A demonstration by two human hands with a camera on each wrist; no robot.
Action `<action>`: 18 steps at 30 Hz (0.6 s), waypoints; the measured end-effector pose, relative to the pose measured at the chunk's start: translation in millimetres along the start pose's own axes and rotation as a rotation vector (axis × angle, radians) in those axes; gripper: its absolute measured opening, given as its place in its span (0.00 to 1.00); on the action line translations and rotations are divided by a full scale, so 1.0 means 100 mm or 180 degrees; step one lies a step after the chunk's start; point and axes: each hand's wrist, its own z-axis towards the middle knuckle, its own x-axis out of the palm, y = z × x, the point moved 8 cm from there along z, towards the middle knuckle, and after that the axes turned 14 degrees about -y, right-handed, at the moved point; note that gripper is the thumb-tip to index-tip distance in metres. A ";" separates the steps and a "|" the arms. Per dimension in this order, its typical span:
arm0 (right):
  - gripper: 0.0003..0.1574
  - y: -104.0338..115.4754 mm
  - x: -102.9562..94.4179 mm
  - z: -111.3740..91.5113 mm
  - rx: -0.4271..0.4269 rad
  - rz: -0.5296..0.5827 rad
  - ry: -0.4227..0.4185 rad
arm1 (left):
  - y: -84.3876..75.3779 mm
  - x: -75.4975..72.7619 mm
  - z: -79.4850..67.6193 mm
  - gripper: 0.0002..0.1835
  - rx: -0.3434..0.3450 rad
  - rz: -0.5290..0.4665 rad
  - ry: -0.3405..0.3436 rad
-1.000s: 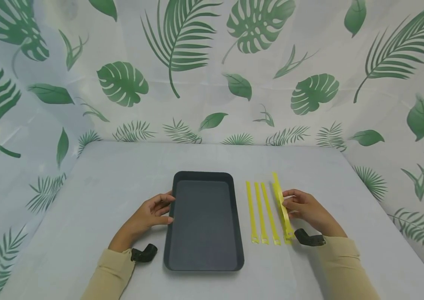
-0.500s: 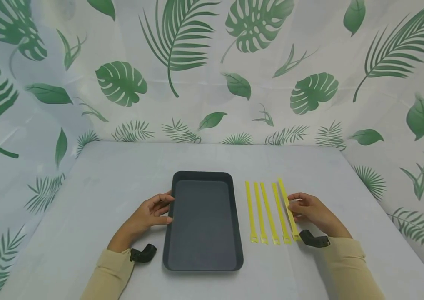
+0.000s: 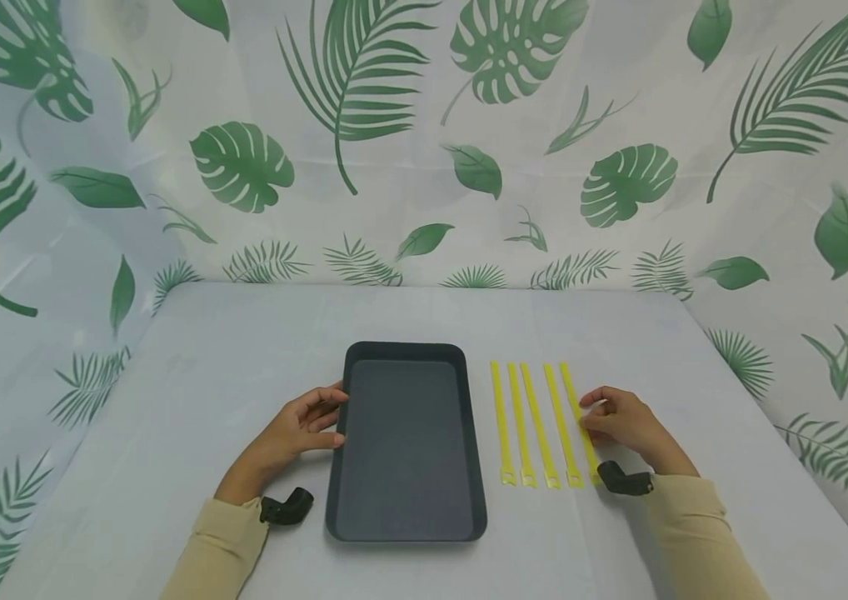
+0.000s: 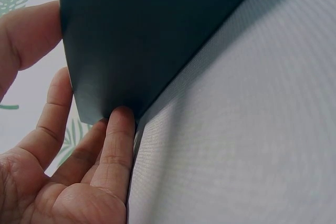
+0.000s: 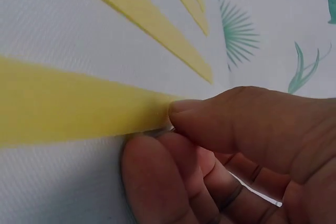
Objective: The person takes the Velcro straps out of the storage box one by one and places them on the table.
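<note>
A dark grey rectangular tray [image 3: 409,450] lies on the table in the head view. My left hand [image 3: 304,425] rests against its left side; in the left wrist view its fingertips [image 4: 122,121] touch the tray's outer wall. Right of the tray, several flat yellow cable ties [image 3: 532,425] with slotted heads lie side by side, heads toward me. My right hand [image 3: 619,425] pinches the edge of the rightmost cable tie [image 3: 572,392]. In the right wrist view the thumb lies on top of this cable tie [image 5: 79,106], which is flat on the cloth.
A white cloth covers the table [image 3: 266,333]. Behind and at both sides hangs a white curtain [image 3: 409,192] printed with green leaves. A black wrist camera [image 3: 287,507] sits on the left wrist, another wrist camera [image 3: 622,479] on the right.
My right hand has moved right and lowered the last cable tie flat at the right end of the row. Another tie came to lie beside it. The left hand and tray have stayed put.
</note>
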 end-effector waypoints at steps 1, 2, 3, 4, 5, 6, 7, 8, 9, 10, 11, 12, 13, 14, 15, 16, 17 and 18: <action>0.19 0.01 0.00 -0.01 -0.0010 -0.0031 -0.0004 | 0.00 0.00 0.00 0.37 0.0000 0.0002 0.0001; 0.19 0.02 -0.01 -0.01 -0.0025 -0.0059 -0.0010 | 0.00 0.00 0.00 0.37 -0.0005 0.0002 0.0001; 0.19 0.03 -0.01 -0.02 -0.0036 -0.0079 -0.0010 | 0.00 0.00 0.00 0.37 -0.0013 0.0004 0.0001; 0.19 0.04 -0.02 -0.02 -0.0049 -0.0102 -0.0012 | 0.00 0.01 0.00 0.38 -0.0027 0.0001 0.0000; 0.19 0.05 -0.02 -0.03 -0.0063 -0.0123 -0.0014 | 0.00 0.00 0.00 0.38 -0.0041 0.0010 -0.0007; 0.19 0.05 -0.02 -0.03 -0.0077 -0.0140 -0.0018 | 0.01 0.00 0.01 0.38 -0.0051 0.0025 -0.0010; 0.19 0.06 -0.02 -0.03 -0.0086 -0.0154 -0.0021 | 0.01 0.00 0.01 0.38 -0.0064 0.0048 -0.0020; 0.19 0.06 -0.02 -0.04 -0.0109 -0.0173 -0.0027 | 0.01 -0.01 0.01 0.38 -0.0069 0.0080 -0.0034; 0.19 0.06 -0.03 -0.04 -0.0127 -0.0211 -0.0042 | 0.01 -0.01 0.01 0.38 -0.0083 0.0114 -0.0053; 0.20 0.06 -0.03 -0.05 -0.0148 -0.0257 -0.0059 | 0.01 -0.01 0.01 0.38 -0.0092 0.0175 -0.0072; 0.20 0.06 -0.03 -0.07 -0.0169 -0.0284 -0.0081 | 0.01 -0.02 0.00 0.38 -0.0110 0.0258 -0.0105; 0.20 0.06 -0.03 -0.09 -0.0193 -0.0311 -0.0116 | 0.00 -0.03 -0.01 0.38 -0.0129 0.0353 -0.0141; 0.20 0.06 -0.03 -0.11 -0.0228 -0.0349 -0.0153 | -0.02 -0.04 -0.03 0.38 -0.0173 0.0445 -0.0197; 0.20 0.06 -0.03 -0.14 -0.0263 -0.0386 -0.0208 | -0.04 -0.06 -0.04 0.38 -0.0206 0.0536 -0.0262; 0.20 0.07 -0.04 -0.17 -0.0296 -0.0432 -0.0274 | -0.07 -0.09 -0.06 0.39 -0.0247 0.0628 -0.0332; 0.19 0.08 -0.04 -0.20 -0.0368 -0.0485 -0.0352 | -0.11 -0.11 -0.09 0.39 -0.0267 0.0736 -0.0410; 0.19 0.09 -0.05 -0.23 -0.0452 -0.0532 -0.0436 | -0.15 -0.14 -0.11 0.40 -0.0283 0.0841 -0.0501; 0.18 0.10 -0.06 -0.27 -0.0541 -0.0586 -0.0524 | -0.19 -0.17 -0.14 0.41 -0.0282 0.0923 -0.0592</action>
